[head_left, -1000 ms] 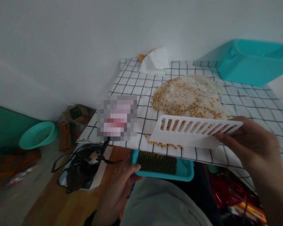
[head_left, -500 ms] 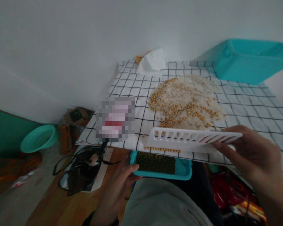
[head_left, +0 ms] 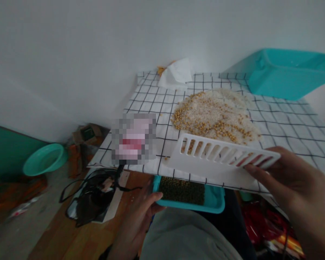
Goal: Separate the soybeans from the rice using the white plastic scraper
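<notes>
My right hand grips the right end of a white slotted plastic divider, which stands tilted on its long edge at the front of the table. Below the table edge, my left hand holds the left end of a small turquoise tray. Dark green beans fill much of that tray, with some yellow beans among them along the edge nearest the table. Behind the divider, yellow soybeans and white rice lie spread in one mixed heap.
A checked cloth covers the table. On it are a large turquoise bin, a crumpled white paper and a pixelated object. A green basin and black bag are at lower left.
The row of soybeans in front of the divider has gone from the table edge. The divider now leans more, its slotted top raised on the left. The tray sits slightly lower and further right.
</notes>
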### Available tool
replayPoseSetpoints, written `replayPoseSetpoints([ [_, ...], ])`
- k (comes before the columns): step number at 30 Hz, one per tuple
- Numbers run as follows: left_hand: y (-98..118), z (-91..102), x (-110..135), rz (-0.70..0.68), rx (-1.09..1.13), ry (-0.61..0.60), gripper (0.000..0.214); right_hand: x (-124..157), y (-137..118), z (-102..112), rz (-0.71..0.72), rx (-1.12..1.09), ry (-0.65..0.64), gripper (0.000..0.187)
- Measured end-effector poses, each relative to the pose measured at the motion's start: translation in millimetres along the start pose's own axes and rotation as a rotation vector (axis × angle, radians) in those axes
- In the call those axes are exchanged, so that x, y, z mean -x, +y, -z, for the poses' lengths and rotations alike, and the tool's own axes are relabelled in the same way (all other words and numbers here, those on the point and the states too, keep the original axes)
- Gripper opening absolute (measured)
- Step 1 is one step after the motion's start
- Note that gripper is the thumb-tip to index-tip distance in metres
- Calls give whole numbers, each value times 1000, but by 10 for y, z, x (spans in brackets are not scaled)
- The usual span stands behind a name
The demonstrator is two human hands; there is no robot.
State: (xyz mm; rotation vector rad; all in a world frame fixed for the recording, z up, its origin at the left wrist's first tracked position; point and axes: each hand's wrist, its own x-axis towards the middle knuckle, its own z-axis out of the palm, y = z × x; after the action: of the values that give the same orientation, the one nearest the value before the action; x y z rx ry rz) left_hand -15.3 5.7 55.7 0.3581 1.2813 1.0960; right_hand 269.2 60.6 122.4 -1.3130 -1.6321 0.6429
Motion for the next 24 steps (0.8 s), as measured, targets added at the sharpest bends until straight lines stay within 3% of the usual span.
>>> replayPoseSetpoints([
  [7,-21,29,20,16,14,61,37,-51,4,-150,-19,-12,-107,13],
  [13,-5,-6,69,14,57,93,36,-46,58,-18,-89,-62,12,14],
  [18,76,-70,126,7,42,74,33,-24,150,186,-286,-58,184,26],
  [24,10,-25,61,27,36,75,43,-99,-36,173,-337,-58,390,22],
])
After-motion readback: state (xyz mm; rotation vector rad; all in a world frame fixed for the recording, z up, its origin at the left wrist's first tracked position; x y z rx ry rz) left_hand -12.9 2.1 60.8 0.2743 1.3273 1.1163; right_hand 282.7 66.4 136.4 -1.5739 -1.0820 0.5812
